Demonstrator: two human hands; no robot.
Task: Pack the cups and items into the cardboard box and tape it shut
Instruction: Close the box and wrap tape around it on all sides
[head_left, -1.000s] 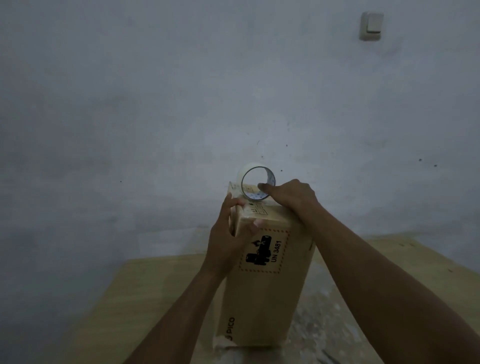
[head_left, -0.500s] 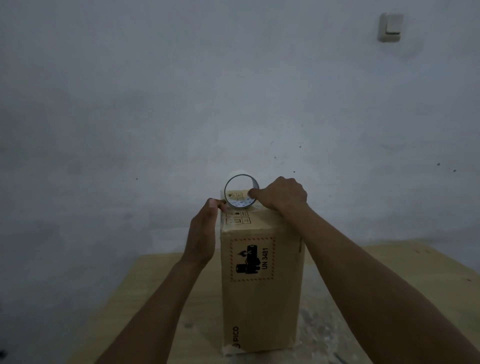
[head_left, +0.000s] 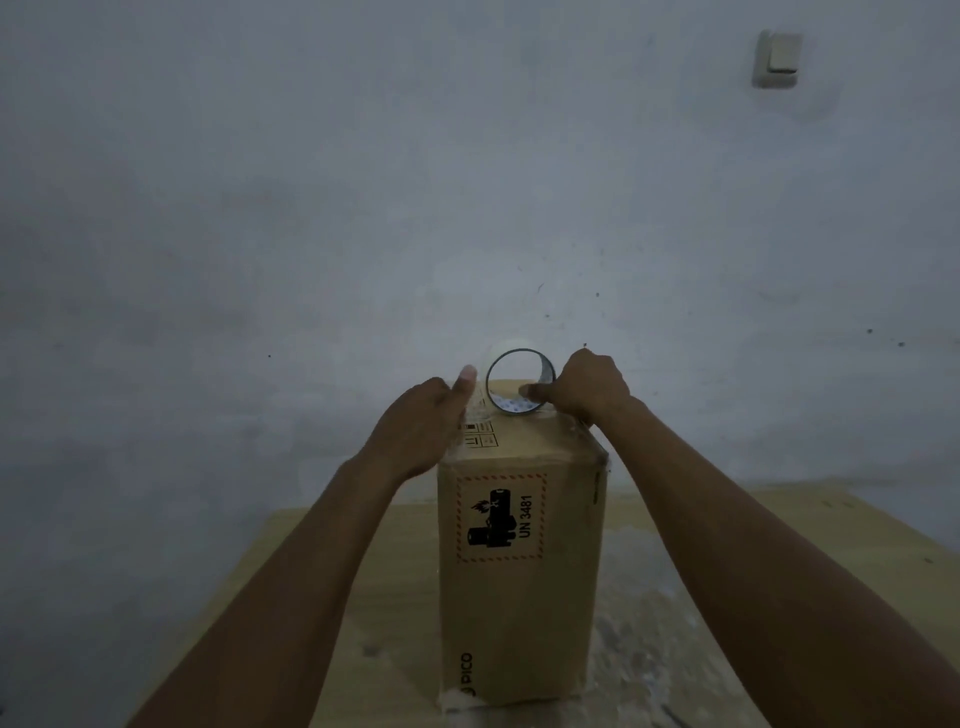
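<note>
Head view: a cardboard box (head_left: 519, 597) stands on end on a wooden table (head_left: 639, 623), its flaps already closed. A tape roll (head_left: 506, 404) sits upright on the box's top face. The right hand (head_left: 587, 387) grips the roll, with one finger hooked through its core. The left hand (head_left: 421, 421) is against the top left edge of the box, thumb raised beside the roll. A clear strip seems to run between them, but whether the left hand pinches its end I cannot tell.

The step in hand looks like laying tape over the top seam. To do it well, anchor the loose end firmly, keep the strip taut and centred, then press it flat. The tall box could tip if the roll is pulled sideways.
</note>
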